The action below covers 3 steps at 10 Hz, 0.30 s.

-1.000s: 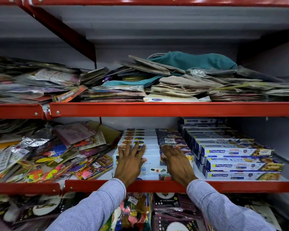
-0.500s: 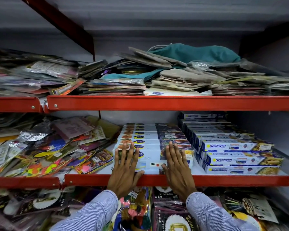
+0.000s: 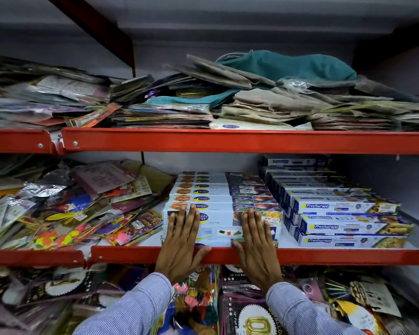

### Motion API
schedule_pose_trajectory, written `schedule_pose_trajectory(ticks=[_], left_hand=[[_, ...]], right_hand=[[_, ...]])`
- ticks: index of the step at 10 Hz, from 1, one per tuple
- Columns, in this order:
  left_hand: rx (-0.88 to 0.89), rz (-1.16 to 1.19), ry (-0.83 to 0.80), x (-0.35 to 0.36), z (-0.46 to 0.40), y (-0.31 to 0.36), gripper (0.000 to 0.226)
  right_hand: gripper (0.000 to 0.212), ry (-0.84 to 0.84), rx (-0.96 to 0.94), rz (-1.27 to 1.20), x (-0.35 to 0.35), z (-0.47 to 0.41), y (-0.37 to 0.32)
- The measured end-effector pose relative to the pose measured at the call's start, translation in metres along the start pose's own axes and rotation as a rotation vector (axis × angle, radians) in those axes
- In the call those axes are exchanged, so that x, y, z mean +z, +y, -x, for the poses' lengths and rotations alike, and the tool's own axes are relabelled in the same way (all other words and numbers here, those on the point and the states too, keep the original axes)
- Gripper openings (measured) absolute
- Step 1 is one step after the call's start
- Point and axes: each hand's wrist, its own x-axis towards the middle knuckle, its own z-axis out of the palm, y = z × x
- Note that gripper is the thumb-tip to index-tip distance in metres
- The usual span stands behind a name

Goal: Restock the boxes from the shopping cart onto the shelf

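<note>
A stack of long white cling-film boxes (image 3: 218, 201) lies in the middle of the red-edged middle shelf (image 3: 324, 256). My left hand (image 3: 182, 245) rests flat, fingers spread, against the front faces of the front boxes at their left end. My right hand (image 3: 257, 243) lies flat on the same faces near their right end. Both palms overlap the shelf's front lip. Neither hand grips a box. The shopping cart is out of view.
Stacked blue-and-white Freshwrapp boxes (image 3: 348, 226) stand right of the cling-film boxes. Loose colourful packets (image 3: 78, 213) are heaped to the left. The upper shelf (image 3: 228, 141) holds piled packets and a teal cloth bag (image 3: 288, 68). Foil balloon packs (image 3: 249, 308) fill the shelf below.
Both hands have slid back from the tops of the boxes to their front faces at the shelf lip. The view has tilted slightly downward.
</note>
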Motion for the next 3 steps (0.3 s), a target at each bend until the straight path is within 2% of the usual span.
schedule_pose_trajectory(ticks=[3], left_hand=[[-0.027,0.021,0.082,-0.027,0.001,0.007,0.092]], right_hand=[[0.07,0.043,0.026,-0.072,-0.032,0.002,-0.008]])
